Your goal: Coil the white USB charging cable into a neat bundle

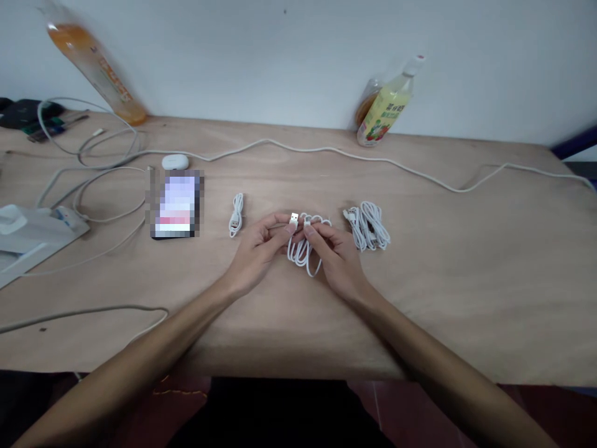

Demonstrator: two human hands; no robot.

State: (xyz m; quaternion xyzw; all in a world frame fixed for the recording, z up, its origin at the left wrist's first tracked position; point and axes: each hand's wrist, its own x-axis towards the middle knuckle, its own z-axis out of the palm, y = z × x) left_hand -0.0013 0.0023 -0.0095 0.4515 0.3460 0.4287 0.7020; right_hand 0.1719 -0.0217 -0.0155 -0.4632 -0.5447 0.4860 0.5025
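Both my hands meet at the middle of the wooden table [466, 261]. My left hand [259, 249] pinches the USB plug end of a white cable [303, 252]. My right hand [336, 255] pinches the same cable's other end, just right of the plug. The rest of that cable hangs in loose loops between the two hands, touching the tabletop. A small coiled white cable [236, 214] lies to the left of my left hand. A larger white cable bundle [368, 226] lies to the right of my right hand.
A phone [175, 205] lies left of centre, with a small white case [175, 162] behind it. A long white cord [326, 151] runs across the back. Two drink bottles [387, 106] [100, 68] lean at the wall. A white device [28, 227] and tangled cords sit far left.
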